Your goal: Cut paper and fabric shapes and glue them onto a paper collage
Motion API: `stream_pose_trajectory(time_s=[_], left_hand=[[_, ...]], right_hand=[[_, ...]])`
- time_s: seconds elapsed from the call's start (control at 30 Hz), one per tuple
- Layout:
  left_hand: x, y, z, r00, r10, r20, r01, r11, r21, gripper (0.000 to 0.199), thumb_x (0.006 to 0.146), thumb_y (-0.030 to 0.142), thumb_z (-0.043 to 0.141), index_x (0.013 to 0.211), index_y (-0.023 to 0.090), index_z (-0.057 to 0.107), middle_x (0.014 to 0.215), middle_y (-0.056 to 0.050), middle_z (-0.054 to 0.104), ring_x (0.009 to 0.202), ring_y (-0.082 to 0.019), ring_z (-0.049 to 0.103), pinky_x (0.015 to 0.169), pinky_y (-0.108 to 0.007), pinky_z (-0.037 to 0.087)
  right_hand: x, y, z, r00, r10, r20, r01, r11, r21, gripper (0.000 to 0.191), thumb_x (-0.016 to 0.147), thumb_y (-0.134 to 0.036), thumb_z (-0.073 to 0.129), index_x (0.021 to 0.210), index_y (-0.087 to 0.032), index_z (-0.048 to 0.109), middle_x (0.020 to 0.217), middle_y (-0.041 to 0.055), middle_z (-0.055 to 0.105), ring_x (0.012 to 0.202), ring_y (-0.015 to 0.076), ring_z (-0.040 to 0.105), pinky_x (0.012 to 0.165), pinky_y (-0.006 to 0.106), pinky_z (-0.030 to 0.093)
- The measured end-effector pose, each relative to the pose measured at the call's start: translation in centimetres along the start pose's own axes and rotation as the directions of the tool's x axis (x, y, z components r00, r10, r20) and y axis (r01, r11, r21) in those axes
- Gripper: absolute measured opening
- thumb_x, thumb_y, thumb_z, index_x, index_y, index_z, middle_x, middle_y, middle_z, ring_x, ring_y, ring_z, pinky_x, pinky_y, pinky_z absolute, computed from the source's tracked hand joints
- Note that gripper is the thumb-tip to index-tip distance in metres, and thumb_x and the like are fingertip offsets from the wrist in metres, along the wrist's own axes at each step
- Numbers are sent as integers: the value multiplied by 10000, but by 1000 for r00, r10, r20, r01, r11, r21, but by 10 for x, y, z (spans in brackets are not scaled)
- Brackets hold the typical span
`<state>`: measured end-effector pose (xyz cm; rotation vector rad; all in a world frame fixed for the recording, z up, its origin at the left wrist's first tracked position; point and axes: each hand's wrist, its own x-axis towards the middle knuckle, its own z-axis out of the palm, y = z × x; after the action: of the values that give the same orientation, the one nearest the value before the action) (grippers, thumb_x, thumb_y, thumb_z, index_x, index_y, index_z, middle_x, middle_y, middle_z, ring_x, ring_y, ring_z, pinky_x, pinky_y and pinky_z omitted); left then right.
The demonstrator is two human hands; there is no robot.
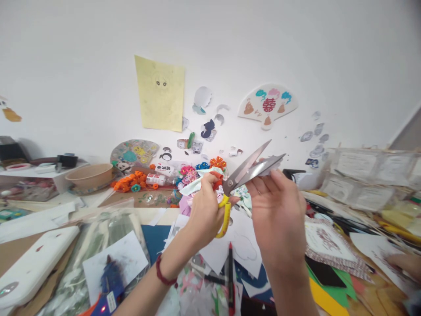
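Observation:
My left hand (pixel 207 208), with a dark red band at its wrist, grips the yellow handles of a pair of scissors (pixel 243 173). The metal blades are spread and point up to the right. My right hand (pixel 278 215) is raised beside them, palm toward me, fingers bent behind the blades. Its fingertips pinch a small whitish paper piece (pixel 277 163) near the blade tips, partly hidden by them. Under the hands lie white paper sheets (pixel 243 243) with drawn outlines and a black-and-red marker (pixel 230 278).
A blue glue gun (pixel 112 278) with a lit red light rests on white paper at left. Colourful craft flowers (pixel 131 181) and bottles (pixel 161 179) stand by the wall. A beige bowl (pixel 88 175) sits at left. Another person's hand (pixel 406 265) shows at the right edge.

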<state>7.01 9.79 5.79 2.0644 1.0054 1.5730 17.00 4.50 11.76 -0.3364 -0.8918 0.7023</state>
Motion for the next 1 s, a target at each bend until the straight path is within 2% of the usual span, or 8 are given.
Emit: stream_pose_trajectory(time_s=[0.2,0.33,0.53,0.7,0.83,0.9,1.0], left_hand=[[0,0,2,1000,-19,9,19,999,-29,366,857,379,556,1108,217,344,1070,-100,570,752,-207,545,697,-327,387],[1,0,3,1000,-1,12,2,996,-86,374,847,403,556,1088,222,335,1117,-102,532,849,-217,562,754,-335,400],[1,1,1,1000,-18,5,18,996,-88,357,847,369,576,1078,222,347,945,-40,514,706,-175,489,674,-309,365],[3,-8,-2,999,3,45,6,980,-201,413,842,403,615,1087,222,336,769,36,422,613,-142,417,595,-275,343],[8,-18,-1,999,30,-40,-42,940,-337,363,880,443,582,1068,224,362,868,13,464,677,-126,446,619,-257,381],[11,-17,-2,995,-7,-100,-35,911,-410,323,918,469,554,1044,220,392,935,-6,499,707,-116,470,640,-250,399],[16,-8,-9,988,-73,-133,-5,860,-510,324,918,481,585,988,205,430,910,0,521,634,-85,443,590,-237,378]], right_hand=[[1,2,-1,1000,21,-10,-21,999,33,198,903,-192,568,808,-184,742,865,41,765,868,169,734,938,350,554],[1,3,-1,1000,23,-13,-22,999,45,195,904,-190,567,813,-179,739,865,42,766,871,171,733,929,353,559],[1,3,0,999,40,-10,-40,998,39,180,909,-218,567,840,-191,731,884,51,772,929,194,736,941,386,559],[5,-1,-6,996,2,-84,-3,1000,-22,137,873,-211,604,786,-198,709,854,36,769,928,195,736,965,397,553],[12,-6,-15,995,-30,-95,22,996,-87,116,857,-221,645,781,-178,722,826,41,766,860,208,749,915,403,580],[15,-7,-19,998,-16,-66,6,988,-151,118,848,-235,667,777,-167,732,800,45,763,804,210,752,863,392,600],[16,-9,-23,999,35,5,-32,959,-283,121,838,-249,690,782,-160,751,773,52,761,729,192,744,776,349,618]])
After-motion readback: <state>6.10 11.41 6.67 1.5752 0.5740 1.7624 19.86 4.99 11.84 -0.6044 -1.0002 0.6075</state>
